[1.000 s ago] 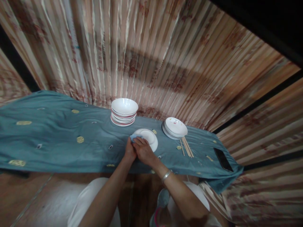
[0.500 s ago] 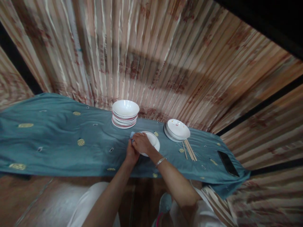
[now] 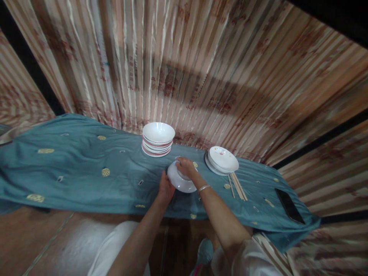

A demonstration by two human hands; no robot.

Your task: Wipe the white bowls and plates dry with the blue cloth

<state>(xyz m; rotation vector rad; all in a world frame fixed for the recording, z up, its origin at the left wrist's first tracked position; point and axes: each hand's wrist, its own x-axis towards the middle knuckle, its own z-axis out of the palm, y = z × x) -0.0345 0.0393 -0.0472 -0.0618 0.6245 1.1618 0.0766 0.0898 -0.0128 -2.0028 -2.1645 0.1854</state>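
Note:
A white dish [image 3: 185, 186], apparently a plate with its underside up, is held over the table in front of me. My left hand [image 3: 166, 188] grips its left edge, fingers partly hidden beneath it. On top of the dish lies my right hand [image 3: 186, 168], fingers bent over a pale blue cloth [image 3: 176, 158], of which only a small bit shows. Behind the dish, to the left, stands a stack of white bowls [image 3: 158, 132] with red bands. A stack of white plates [image 3: 223, 159] with a small floral print sits to the right.
Several wooden chopsticks [image 3: 239, 186] lie in front of the plate stack. Near the right end of the table rests a black phone [image 3: 289, 206]. A teal patterned cloth [image 3: 86, 180] covers the table, and a striped curtain [image 3: 184, 76] hangs right behind it.
The dish has tilted and turned in my hands. My right hand has shifted to its far side, and my left hand has moved to its left edge. The view has swung slightly left.

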